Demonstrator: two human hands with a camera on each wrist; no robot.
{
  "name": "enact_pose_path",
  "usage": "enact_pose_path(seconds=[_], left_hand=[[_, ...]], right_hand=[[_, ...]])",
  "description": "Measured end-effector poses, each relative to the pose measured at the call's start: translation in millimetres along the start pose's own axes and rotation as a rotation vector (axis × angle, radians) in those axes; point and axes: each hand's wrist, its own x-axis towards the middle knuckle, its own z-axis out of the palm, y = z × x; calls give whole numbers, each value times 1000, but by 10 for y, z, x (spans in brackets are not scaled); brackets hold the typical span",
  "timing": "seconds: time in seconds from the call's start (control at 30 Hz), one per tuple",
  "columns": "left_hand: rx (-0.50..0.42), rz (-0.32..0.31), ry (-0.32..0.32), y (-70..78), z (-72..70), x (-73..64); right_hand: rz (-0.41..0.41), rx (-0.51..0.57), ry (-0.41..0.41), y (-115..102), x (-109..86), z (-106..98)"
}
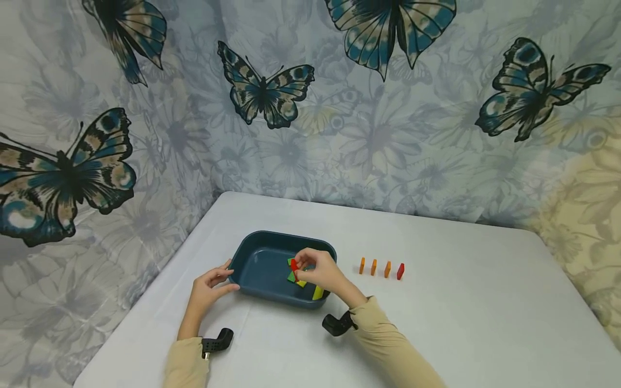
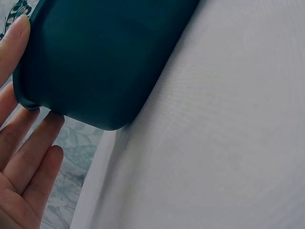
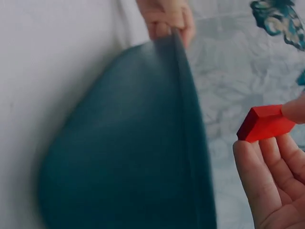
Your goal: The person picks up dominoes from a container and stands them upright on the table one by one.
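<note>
My left hand (image 1: 208, 285) holds a left corner of the dark teal plastic bin (image 1: 262, 267), its thumb and fingertips on either side. In the left wrist view those fingertips meet the end wall just below the rim. Above the right part of the bin, my right hand (image 1: 321, 269) pinches a small red rectangular block (image 1: 294, 268) between thumb and fingers. The right wrist view shows this red block (image 3: 268, 123) gripped by its edges, above rim level. Green blocks (image 1: 291, 277) and yellow blocks (image 1: 317, 292) lie in the bin beneath, partly covered by the hand.
Right of the bin, several thin blocks stand upright in a row on the white tabletop (image 1: 461, 312): orange ones (image 1: 373, 267) and, at the right end, a red one (image 1: 400, 271). A butterfly-patterned cloth (image 1: 291, 161) hangs behind and along the left side.
</note>
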Motion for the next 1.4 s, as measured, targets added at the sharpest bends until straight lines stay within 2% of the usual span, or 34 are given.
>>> enact_pose_path(seconds=[0.17,0.33,0.47,0.67,0.83,0.93,1.13,1.23,1.4], left_hand=[[16,-16,-6,-5,-8,-78],[10,-20,5,-22,-56,-106],[-4,-24,-18,-32,-62,-73],[18,-10,17,24,-97,-31],[-9,13,8,37,-89,22],[-34,9,-9,61,-67,41],[-22,9,-24,232,-29,26],[-14,-4,-19,151,-32,17],[-14,-4,-6,-36,-25,21]], right_hand=[[50,81,61,73,-170,-150],[36,136,154,155,-288,-297],[22,109,219,199,-397,-528],[63,48,276,210,-562,-909],[58,-23,339,265,-749,-1188],[52,-52,362,310,-869,-1309],[61,-57,393,401,-1027,-1468],[76,-53,408,468,-1103,-1531],[127,-90,400,750,-1249,-1666]])
